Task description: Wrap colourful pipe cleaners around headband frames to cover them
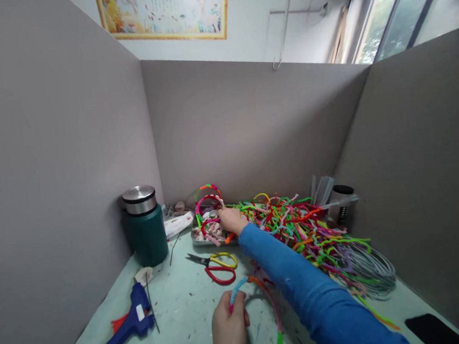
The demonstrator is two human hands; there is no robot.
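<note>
The left hand (229,328), bottom centre, gripped a multicoloured fuzzy strip (259,281). The right hand (232,220), mid-frame, was at the tray (207,243); its grip was indeterminable.

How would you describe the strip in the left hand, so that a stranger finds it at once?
On the pale table, find the scissors with yellow and red handles. Nearer the viewer, the left hand holds a curved, fuzzy strip. Light blue near the hand, it turns orange-brown, pink, then green, arching apart from the tangled pile beyond.
</note>
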